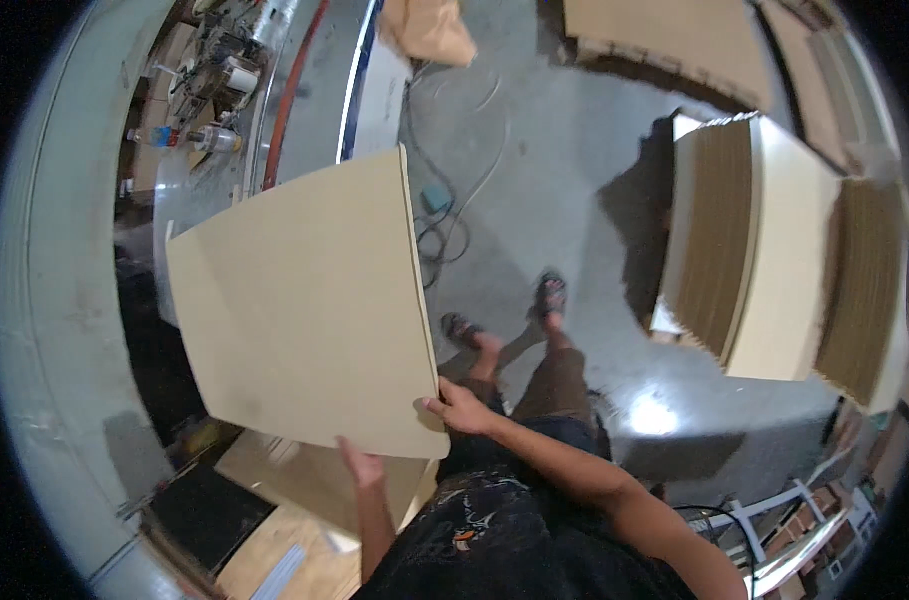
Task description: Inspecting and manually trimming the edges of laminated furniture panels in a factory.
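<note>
A large cream-coloured flat panel [299, 300] spans the space in front of me on the left, slightly tilted. My right hand [461, 408] grips its right edge near the close corner, thumb on top and fingers underneath. At the near edge, my left hand [360, 464] holds the panel from below, its fingers mostly hidden beneath it. Under the panel's near side lies another beige board [304, 483], partly covered.
Tall stacks of cream panels [789, 260] stand on the floor to the right. A machine bench with a red strip [296, 95] runs along the far left. Cables [434, 240] and a small teal block [435, 198] lie on the floor. Brown boards [669, 45] are piled at the far right.
</note>
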Demonstrator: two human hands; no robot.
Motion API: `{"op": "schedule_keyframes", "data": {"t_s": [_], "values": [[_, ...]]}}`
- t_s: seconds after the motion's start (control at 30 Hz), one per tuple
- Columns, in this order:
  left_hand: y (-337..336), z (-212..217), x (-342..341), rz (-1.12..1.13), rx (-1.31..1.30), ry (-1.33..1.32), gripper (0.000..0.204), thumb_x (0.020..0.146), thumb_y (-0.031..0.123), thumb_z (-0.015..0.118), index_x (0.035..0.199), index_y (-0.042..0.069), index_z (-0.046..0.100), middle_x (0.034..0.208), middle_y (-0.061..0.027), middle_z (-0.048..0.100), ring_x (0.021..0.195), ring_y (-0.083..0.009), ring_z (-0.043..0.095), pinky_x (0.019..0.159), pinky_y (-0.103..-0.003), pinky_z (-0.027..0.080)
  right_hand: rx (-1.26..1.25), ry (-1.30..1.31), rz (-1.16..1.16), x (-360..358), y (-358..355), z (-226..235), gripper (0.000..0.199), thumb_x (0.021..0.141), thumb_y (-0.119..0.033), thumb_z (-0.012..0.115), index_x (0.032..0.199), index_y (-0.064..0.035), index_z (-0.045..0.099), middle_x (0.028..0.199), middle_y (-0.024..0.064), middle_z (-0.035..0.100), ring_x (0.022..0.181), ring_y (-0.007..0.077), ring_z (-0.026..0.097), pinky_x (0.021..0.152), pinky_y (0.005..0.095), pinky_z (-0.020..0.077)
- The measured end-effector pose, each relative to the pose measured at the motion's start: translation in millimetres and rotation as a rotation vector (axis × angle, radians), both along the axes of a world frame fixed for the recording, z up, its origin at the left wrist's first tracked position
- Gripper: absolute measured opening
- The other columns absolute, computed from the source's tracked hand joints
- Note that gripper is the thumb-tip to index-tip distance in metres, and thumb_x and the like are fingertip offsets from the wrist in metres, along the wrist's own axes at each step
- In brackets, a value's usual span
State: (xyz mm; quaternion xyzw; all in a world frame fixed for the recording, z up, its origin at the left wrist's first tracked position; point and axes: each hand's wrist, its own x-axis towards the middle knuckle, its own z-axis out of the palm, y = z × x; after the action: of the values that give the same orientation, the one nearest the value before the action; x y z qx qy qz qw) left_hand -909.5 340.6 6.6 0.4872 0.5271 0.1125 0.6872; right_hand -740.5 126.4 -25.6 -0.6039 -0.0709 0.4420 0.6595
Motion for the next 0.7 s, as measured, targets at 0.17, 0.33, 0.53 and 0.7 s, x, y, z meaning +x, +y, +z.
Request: {"op": "schedule_keyframes", "data": {"t_s": [0.17,0.33,0.53,0.7], "values": [[-54.1,33.4,27.1,-0.027,-0.504,-0.125,0.06,0.103,0.052,0.02,0.142,0.009,0.035,0.139,-0.0108,0.046,0.127,-0.0264,0.046,0.107,-0.042,0.038,0.232,0.253,0.041,30.2,-25.9,23.2,0.036,0.096,-0.026,0.057,0.123,-0.0019,0.054,0.091,0.0119,0.066,0.076,0.0173,0.063,0.069,0.0329,0.0515],[-54.2,46.5,30.9,0.228,-0.14,0.348,0.062,0.102,0.053,0.016,0.143,0.01,0.034,0.141,-0.0129,0.045,0.126,-0.0304,0.048,0.108,-0.045,0.039,0.46,0.492,-0.057,33.0,-35.6,6.4,0.041,0.095,-0.017,0.057,0.132,-0.0009,0.049,0.119,0.0144,0.062,0.106,0.022,0.061,0.085,0.0347,0.0504],[-73.6,55.7,52.9,0.188,-0.023,0.66,0.064,0.101,0.056,0.019,0.141,0.011,0.038,0.138,-0.0107,0.048,0.127,-0.0281,0.048,0.107,-0.044,0.04,0.781,0.405,-0.148,60.2,-30.5,-12.8,0.06,0.091,-0.012,0.055,0.146,-0.0018,0.033,0.146,0.0215,0.038,0.134,0.0312,0.039,0.107,0.0398,0.0361],[-92.8,65.6,67.7,-0.502,0.251,0.823,0.053,0.104,0.048,0.023,0.14,0.012,0.038,0.134,-0.0122,0.05,0.122,-0.0288,0.05,0.102,-0.041,0.045,0.851,0.176,-0.111,113.1,-17.2,-18.3,0.072,0.085,0.0,0.047,0.15,0.0018,0.017,0.151,0.0265,0.027,0.139,0.0387,0.031,0.114,0.0412,0.0283]]}}
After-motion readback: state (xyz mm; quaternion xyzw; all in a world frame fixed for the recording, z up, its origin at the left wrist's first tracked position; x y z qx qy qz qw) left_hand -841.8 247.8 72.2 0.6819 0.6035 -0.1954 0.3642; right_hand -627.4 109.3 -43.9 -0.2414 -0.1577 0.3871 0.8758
